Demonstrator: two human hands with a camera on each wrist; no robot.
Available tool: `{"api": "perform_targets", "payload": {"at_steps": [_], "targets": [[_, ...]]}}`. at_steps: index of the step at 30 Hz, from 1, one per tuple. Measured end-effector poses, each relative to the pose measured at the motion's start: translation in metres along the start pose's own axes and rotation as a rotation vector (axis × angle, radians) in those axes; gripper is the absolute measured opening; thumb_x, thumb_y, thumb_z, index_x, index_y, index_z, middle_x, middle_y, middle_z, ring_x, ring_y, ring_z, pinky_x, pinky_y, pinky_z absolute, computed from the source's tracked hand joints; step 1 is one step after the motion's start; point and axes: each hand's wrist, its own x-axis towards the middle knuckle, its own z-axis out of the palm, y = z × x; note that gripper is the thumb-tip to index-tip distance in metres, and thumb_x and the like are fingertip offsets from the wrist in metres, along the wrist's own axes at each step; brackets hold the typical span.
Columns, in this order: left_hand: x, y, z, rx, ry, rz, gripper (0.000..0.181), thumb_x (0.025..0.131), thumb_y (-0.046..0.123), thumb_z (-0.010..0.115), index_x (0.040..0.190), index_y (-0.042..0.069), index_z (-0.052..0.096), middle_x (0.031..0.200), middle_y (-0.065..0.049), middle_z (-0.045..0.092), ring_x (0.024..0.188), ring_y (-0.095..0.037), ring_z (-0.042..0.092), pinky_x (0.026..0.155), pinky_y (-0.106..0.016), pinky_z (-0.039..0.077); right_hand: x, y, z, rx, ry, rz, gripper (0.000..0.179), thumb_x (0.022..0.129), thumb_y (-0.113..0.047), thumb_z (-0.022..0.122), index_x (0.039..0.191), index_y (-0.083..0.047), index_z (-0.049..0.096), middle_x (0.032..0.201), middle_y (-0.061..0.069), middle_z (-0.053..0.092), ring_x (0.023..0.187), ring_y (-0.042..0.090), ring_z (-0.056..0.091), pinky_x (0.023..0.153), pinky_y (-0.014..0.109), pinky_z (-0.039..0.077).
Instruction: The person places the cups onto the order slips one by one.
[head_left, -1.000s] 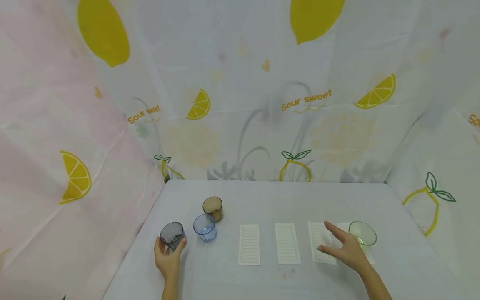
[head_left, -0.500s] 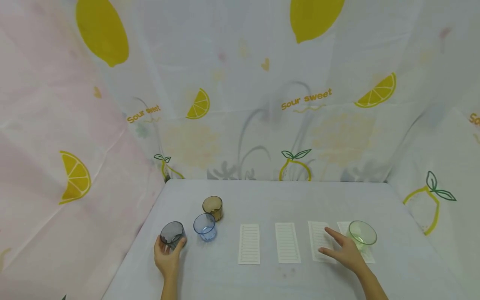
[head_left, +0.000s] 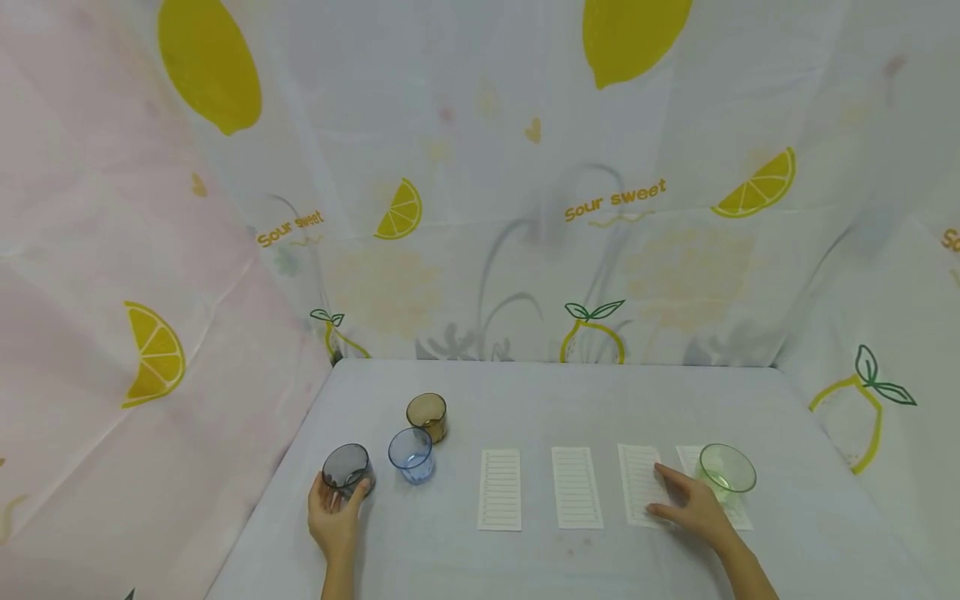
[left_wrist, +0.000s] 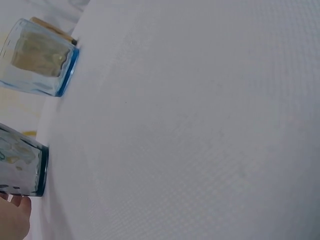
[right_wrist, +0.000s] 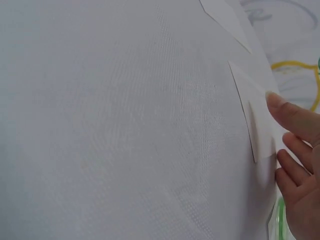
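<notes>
Since the earlier head frames, the right hand (head_left: 699,510) has shifted slightly toward the wearer; left hand (head_left: 333,525), cups and cards stay about where they were. Key relation: the smoky-grey round glass cup (head_left: 347,468) sits at the far end of the left hand, just beyond the palm, fingers along its left side, thumb on its right. Left grip is clamped on it. Left hand is the near one; right hand is well apart across the white cloth-covered counter (head_left: 600,404). Cup upright at the left, mouth up, no obvious long axis.

Right grip: thumb and index finger apart, nothing held, over the third white lined paper card (head_left: 637,492) from the left; contact unclear. The first white lined card (head_left: 499,492) and second white lined card (head_left: 577,490) lie flat further left, long sides running roughly front to back.

Containers: the light-blue clear glass cup (head_left: 411,458) is just right of the grey one; the amber-brown glass cup (head_left: 427,412) is behind it, touching or not can't tell. The pale-green clear glass cup (head_left: 727,471) appears to stand on the fourth white card (head_left: 738,517), just right of the right hand. No contents visible in any cup.
</notes>
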Motion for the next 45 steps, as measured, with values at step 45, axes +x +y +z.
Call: {"api": "perform_targets", "payload": {"at_steps": [45], "targets": [[-0.0013, -0.0023, -0.0028, 0.003, -0.018, -0.031, 0.077, 0.073, -0.004, 0.076, 0.138, -0.007, 0.037, 0.139, -0.029, 0.040, 0.127, -0.044, 0.040, 0.106, -0.031, 0.036, 0.0049, 0.0065, 0.0022, -0.165, -0.099, -0.169, 0.064, 0.066, -0.019, 0.081, 0.114, 0.016, 0.057, 0.124, 0.033, 0.052, 0.117, 0.057, 0.041, 0.093, 0.068, 0.033]]}}
